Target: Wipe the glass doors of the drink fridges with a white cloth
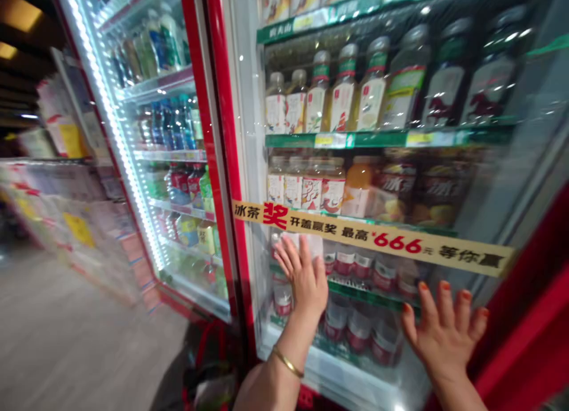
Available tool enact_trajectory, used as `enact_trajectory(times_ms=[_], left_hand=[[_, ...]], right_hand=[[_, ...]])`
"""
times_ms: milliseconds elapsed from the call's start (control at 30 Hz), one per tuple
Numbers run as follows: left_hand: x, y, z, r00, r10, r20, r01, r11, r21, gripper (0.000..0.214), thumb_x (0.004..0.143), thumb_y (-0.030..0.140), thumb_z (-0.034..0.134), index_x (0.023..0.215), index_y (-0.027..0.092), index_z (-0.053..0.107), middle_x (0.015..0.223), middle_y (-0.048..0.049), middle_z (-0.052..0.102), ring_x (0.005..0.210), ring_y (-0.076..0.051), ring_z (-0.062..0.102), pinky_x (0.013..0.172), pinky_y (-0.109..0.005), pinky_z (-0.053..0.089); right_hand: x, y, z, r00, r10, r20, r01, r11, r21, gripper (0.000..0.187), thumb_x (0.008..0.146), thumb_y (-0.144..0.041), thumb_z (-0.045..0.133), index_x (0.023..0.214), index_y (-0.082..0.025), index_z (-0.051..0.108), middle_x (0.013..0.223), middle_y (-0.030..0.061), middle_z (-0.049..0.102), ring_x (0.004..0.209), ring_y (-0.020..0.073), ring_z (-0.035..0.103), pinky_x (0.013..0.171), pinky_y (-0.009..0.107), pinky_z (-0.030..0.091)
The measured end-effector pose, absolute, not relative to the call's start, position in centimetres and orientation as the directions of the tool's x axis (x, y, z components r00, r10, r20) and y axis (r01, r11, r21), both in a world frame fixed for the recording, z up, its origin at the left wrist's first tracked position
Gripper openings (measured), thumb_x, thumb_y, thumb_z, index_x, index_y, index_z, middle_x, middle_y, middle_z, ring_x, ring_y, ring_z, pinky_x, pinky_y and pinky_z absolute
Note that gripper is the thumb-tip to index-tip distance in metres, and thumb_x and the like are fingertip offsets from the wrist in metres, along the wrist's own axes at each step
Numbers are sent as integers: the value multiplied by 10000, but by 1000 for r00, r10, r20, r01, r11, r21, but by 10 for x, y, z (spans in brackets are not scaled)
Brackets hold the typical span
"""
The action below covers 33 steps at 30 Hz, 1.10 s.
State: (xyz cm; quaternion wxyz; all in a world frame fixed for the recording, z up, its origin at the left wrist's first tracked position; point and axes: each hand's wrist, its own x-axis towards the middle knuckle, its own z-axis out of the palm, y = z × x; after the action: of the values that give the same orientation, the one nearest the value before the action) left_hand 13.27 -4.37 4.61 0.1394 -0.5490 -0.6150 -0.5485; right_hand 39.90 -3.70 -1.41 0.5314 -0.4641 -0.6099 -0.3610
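My left hand, with a gold bangle on its wrist, is raised in front of the fridge's glass door. Its fingers are stretched and spread just below a yellow strip with black and red printing. A pale, whitish patch shows behind those fingertips; I cannot tell whether it is a cloth, a paper or something behind the glass. Lower right, my right hand has its fingers spread too, orange at the nails, and appears to hold nothing. Whether either palm touches the glass is unclear.
Shelves of bottled drinks stand behind the door. A second lit fridge with a red frame adjoins on the left. Stacked cartons line the grey floor further left. Something dark lies low between the fridges and my arm.
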Motion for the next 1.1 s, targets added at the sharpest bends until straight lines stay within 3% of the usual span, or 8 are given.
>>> enact_trajectory(times_ms=[167,267,500,667,767,867,967,1100], left_hand=[[154,-50,82,332,364,870,878,-457,-143,699,1080,556,510,1729,454,272,1857,103,137,1750,-295,-37,1434,-591,119],[135,-49,62,419,251,872,875,-369,-314,696,1053,561,572,1702,469,340,1824,105,282,1751,-295,33,1438,-584,127],[72,-18,125,-134,220,966,965,-191,178,880,1060,481,558,1778,316,77,1867,-137,-2,1718,-480,-47,1304,-856,202],[116,-32,114,166,196,966,926,-369,-84,770,1024,224,563,1737,369,308,1825,2,288,1742,-278,63,1437,-558,94],[127,-46,83,252,207,945,820,-564,-95,788,983,59,448,1692,402,406,1698,60,513,1688,-166,282,1422,-411,223],[124,-59,73,34,361,932,563,-777,281,653,1067,177,404,1657,451,456,1644,41,584,1564,-195,518,1288,-403,493],[127,-73,77,-110,678,726,76,-723,687,578,1103,406,463,1680,422,433,1706,-17,519,1522,-266,573,1186,-407,591],[134,-88,77,57,880,472,-268,-442,856,654,1016,603,635,1598,311,575,1627,-127,606,1486,-362,607,1194,-475,584]], right_hand=[[395,-32,-7,-47,110,993,964,266,16,802,1001,-341,606,1740,-392,300,1814,-3,294,1686,362,279,1373,692,205],[400,-30,-8,-110,82,991,974,207,91,878,952,-276,668,1746,-348,301,1802,18,312,1691,351,264,1389,659,216],[409,-16,-19,-114,53,992,979,176,103,931,890,-218,693,1731,-400,335,1746,-8,409,1664,371,322,1361,708,289],[404,-29,-10,-105,102,989,973,215,82,911,923,-209,670,1741,-386,311,1759,33,412,1655,406,338,1328,756,313],[373,-51,4,6,189,982,940,335,-70,838,967,-198,619,1727,-412,339,1769,68,409,1632,453,373,1265,814,363],[321,-74,25,24,257,966,777,603,-180,783,991,-205,591,1701,-453,374,1764,48,421,1586,409,468,1251,718,460],[272,-91,49,86,395,915,472,792,-387,827,1018,-381,628,1753,-400,251,1807,76,336,1617,392,420,1235,614,519],[256,-101,81,162,680,715,45,718,-694,865,1017,-558,674,1753,-335,279,1707,142,498,1498,350,584,1139,504,607]])
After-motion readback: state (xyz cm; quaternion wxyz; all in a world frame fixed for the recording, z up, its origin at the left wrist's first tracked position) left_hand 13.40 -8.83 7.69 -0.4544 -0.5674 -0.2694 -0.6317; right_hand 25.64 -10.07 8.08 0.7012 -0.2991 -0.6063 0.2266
